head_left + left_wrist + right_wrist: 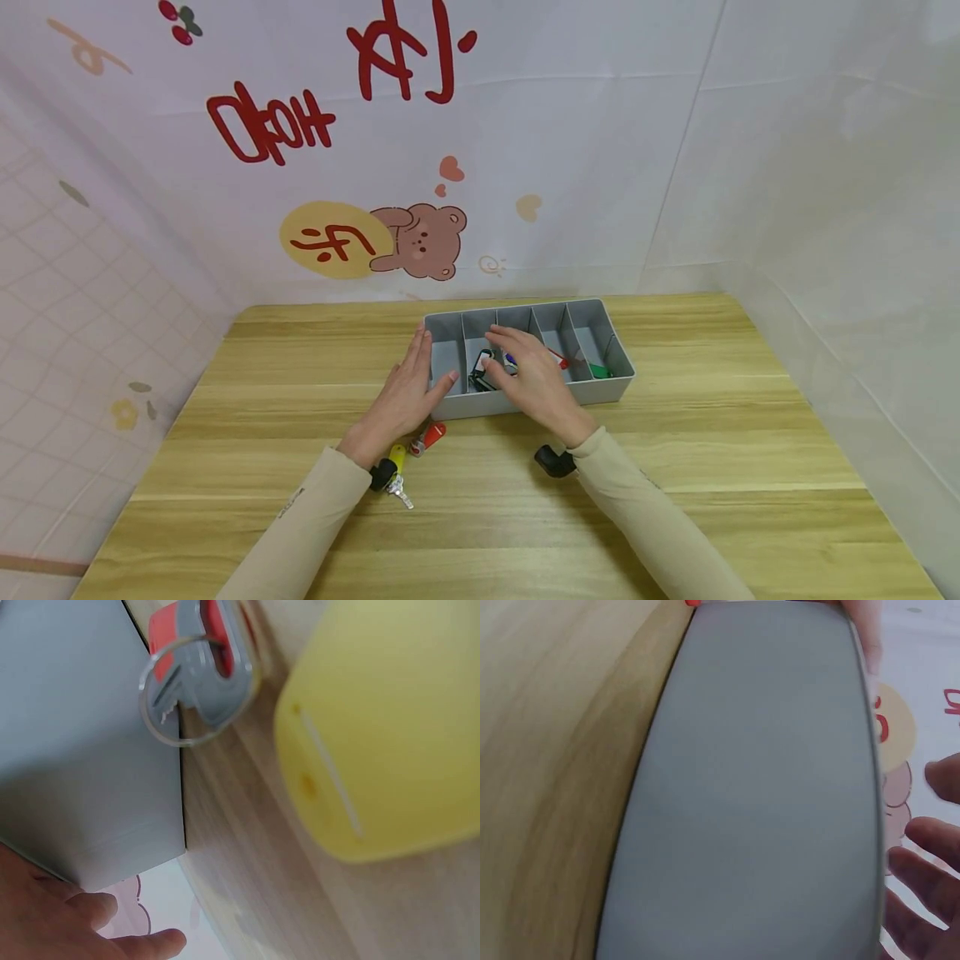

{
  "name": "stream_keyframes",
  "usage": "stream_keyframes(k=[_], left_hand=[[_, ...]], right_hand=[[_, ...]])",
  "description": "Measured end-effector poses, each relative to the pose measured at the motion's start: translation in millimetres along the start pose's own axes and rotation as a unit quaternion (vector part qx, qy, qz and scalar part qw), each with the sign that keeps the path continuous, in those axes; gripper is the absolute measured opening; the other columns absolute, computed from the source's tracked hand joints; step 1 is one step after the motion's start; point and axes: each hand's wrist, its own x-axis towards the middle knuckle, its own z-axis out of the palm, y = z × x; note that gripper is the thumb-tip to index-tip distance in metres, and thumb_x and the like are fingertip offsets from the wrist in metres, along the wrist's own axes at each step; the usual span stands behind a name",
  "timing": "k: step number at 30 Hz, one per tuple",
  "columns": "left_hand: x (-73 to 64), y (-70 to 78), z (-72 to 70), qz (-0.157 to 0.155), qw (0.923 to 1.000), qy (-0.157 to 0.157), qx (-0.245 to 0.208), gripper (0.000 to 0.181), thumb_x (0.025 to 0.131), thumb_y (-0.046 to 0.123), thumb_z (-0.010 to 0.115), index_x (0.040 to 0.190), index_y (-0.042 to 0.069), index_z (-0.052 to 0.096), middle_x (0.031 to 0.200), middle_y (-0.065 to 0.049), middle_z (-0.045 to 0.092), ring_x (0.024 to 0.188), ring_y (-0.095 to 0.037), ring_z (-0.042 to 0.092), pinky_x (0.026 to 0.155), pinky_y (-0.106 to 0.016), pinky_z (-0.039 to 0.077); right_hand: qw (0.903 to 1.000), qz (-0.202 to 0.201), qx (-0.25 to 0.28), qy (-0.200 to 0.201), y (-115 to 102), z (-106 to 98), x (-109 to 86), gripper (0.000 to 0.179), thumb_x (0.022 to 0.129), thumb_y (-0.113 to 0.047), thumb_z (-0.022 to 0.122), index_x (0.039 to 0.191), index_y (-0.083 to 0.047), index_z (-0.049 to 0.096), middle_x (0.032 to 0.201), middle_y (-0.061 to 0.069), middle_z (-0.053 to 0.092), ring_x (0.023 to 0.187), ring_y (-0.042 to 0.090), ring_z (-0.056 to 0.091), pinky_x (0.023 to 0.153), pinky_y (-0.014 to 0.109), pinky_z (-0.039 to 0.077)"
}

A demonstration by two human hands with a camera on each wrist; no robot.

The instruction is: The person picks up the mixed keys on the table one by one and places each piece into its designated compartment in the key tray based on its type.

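A grey box point(480, 406) with several compartments stands on the table. My left hand point(401, 396) lies along its left end, fingers straight and thumb over the leftmost compartment. Over the second and third compartments hovers my right hand point(536, 379), fingers spread and loosely bent, nothing between them in the right wrist view. Below it sits a black-and-white key tag point(482, 363), with a blue piece point(510, 360) partly hidden beside it. Near my left wrist, a red key tag point(432, 433) and a yellow key tag point(397, 455) with a key lie on the table.
Further right in the box are a red piece point(558, 358) and a green piece point(599, 372). A white printed backdrop point(600, 150) rises behind the wooden table point(480, 533) and along both sides. Black wrist cameras point(555, 461) hang under the wrists.
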Motion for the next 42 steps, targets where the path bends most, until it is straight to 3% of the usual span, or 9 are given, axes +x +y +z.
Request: stream_keyframes(k=[7,13,24,35,42], left_hand=[[-0.2,0.3,0.2,-0.002,1.0,0.002,0.0,0.09,0.107,0.054,0.046,0.164,-0.002,0.006,0.174,-0.013,-0.006,0.158,-0.033,0.014,0.116,-0.071,0.023],[-1.0,-0.7,0.5,0.004,0.9999,0.01,-0.004,0.089,0.107,0.053,0.046,0.164,-0.002,0.006,0.174,-0.013,-0.006,0.158,-0.031,0.011,0.116,-0.071,0.023],[-0.3,0.2,0.8,-0.002,1.0,0.003,-0.007,0.092,0.106,0.055,0.047,0.164,-0.002,0.005,0.174,-0.012,-0.007,0.159,-0.031,0.006,0.117,-0.071,0.02],[-1.2,0.1,0.1,0.0,1.0,0.005,-0.006,0.091,0.106,0.053,0.048,0.164,-0.003,0.006,0.174,-0.014,-0.005,0.159,-0.032,0.006,0.116,-0.072,0.021],[0.4,-1.8,1.8,0.003,0.9999,0.007,-0.007,0.091,0.106,0.052,0.048,0.164,-0.004,0.006,0.173,-0.015,-0.003,0.159,-0.033,0.007,0.115,-0.073,0.021]], right_hand=[[0.9998,0.014,0.013,-0.001,2.6,-20.4,-12.2,0.054,0.101,-0.041,0.065,0.144,-0.008,0.062,0.156,0.005,0.052,0.147,0.028,0.043,0.115,0.058,0.037],[0.9999,0.003,0.014,0.005,10.3,-37.0,-23.3,0.058,0.103,-0.046,0.06,0.147,-0.008,0.059,0.159,0.004,0.048,0.15,0.03,0.038,0.117,0.059,0.032],[0.9994,0.01,-0.022,0.024,34.3,-67.3,-45.0,0.06,0.1,-0.041,0.063,0.147,-0.005,0.057,0.158,0.008,0.049,0.149,0.034,0.039,0.117,0.06,0.031],[0.9974,0.054,-0.046,0.014,64.6,-89.3,-63.2,0.063,0.102,-0.038,0.063,0.151,-0.001,0.051,0.162,0.013,0.043,0.149,0.04,0.037,0.116,0.063,0.031],[0.9945,0.078,-0.068,-0.013,86.8,-96.2,-70.5,0.072,0.103,-0.043,0.062,0.155,0.002,0.042,0.164,0.02,0.036,0.15,0.044,0.032,0.116,0.064,0.03]])
